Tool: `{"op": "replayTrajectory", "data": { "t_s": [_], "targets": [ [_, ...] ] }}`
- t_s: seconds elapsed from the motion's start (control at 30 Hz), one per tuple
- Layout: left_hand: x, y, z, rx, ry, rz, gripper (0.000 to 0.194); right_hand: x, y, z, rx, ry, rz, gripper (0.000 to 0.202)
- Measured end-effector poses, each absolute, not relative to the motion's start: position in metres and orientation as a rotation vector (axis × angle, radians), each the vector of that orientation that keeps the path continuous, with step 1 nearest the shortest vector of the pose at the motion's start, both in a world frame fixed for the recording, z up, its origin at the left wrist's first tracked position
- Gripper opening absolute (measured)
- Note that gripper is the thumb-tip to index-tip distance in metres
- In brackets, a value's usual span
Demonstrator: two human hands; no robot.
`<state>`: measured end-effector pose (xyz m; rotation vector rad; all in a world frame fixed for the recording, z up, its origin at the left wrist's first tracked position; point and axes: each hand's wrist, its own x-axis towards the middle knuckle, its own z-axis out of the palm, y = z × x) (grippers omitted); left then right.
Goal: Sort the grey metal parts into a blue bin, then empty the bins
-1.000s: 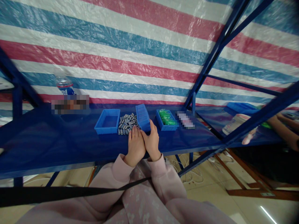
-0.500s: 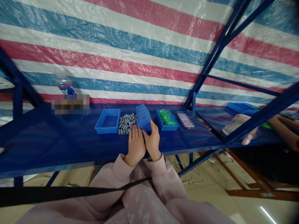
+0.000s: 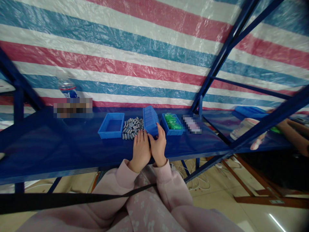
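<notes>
A small blue plastic bin (image 3: pixel 150 120) is tipped on its side, its ribbed outside showing; its inside is hidden. My right hand (image 3: pixel 158 145) grips the near end of this bin, thumb on the left and fingers on the right. Beside it my left hand (image 3: pixel 142 149) lies palm down with fingers stretched out, at the near edge of a pile of small silvery metal cylinders (image 3: pixel 131 129). Left of the pile stands another blue bin (image 3: pixel 99 132), upright. To the right is a smaller blue bin (image 3: pixel 174 132) holding green plastic-wrapped items (image 3: pixel 172 121).
A phone-like blurred object (image 3: pixel 191 124) lies right of the bins. At the back left stands a plastic bottle (image 3: pixel 69 90). Blue metal posts (image 3: pixel 217 61) frame the blue table (image 3: pixel 72 145). Another person's arm (image 3: pixel 293 135) is at the far right.
The tipped bin has shifted slightly right, off the cylinders, and stands a little steeper. My right hand has moved with it; my left hand has barely moved.
</notes>
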<state>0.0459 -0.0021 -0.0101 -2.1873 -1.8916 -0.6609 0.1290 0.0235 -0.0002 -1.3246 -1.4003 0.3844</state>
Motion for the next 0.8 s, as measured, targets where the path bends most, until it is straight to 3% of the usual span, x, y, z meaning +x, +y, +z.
{"op": "replayTrajectory", "data": {
  "t_s": [0.33,0.8],
  "targets": [
    [0.0431,-0.0019,-0.0158,-2.314,-1.794,-0.894,0.059,0.1273,0.0246,-0.002,-1.248,-1.315,0.356,0.059],
    [0.038,0.0042,-0.0087,-2.498,-1.619,-1.669,0.057,0.1225,0.0205,0.0037,-1.076,-1.135,0.542,0.062]
  ]
}}
